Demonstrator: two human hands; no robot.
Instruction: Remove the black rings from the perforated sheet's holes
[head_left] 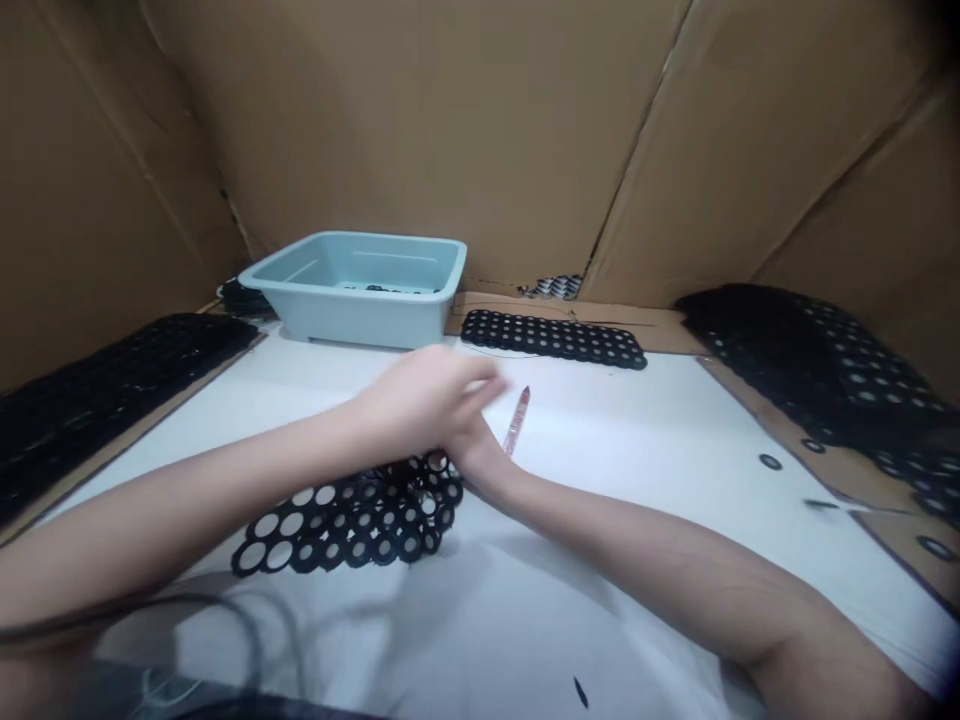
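My left hand [427,400] reaches in from the left, its fingers curled together above the far edge of a black perforated sheet [352,520] with round holes. My right hand [474,450] comes in from the lower right and is mostly hidden behind the left hand, so anything held between them does not show. A slim pink translucent pen [516,420] lies on the white tabletop [637,430] just beyond my right wrist, apart from both hands.
A pale blue plastic tub [360,325] at the back holds small black pieces. Stacked black perforated sheets [112,390] lie at left, with more [817,350] at right. Another sheet [553,338] lies behind the table. Small black rings [769,461] sit nearby. Cardboard walls [412,130] surround the space.
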